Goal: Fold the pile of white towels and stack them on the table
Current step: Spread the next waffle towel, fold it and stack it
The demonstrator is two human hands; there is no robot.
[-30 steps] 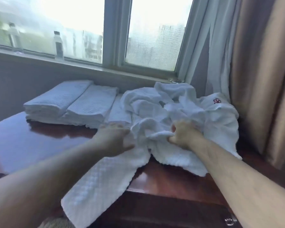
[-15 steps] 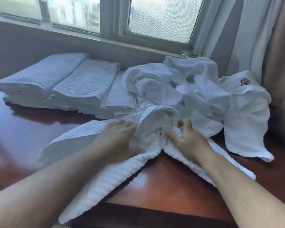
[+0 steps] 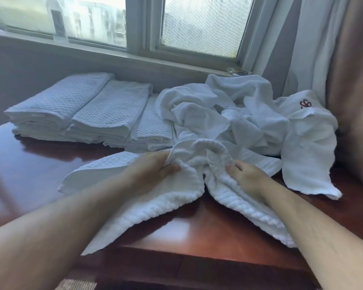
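Both hands on one towel [image 3: 176, 204] at the table's [image 3: 40, 164] near edge. Left hand [image 3: 153, 170] pinches a bunched fold, thumb on top. Right hand [image 3: 247, 178] grips the fold beside it, fingers curled in. Towel ends droop over the edge. Loose pile [image 3: 249, 118] just behind, folded stacks [image 3: 88, 109] rear left by the window [image 3: 197, 24].

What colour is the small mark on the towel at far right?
Red, on white cloth: the mark shows best in the head view.
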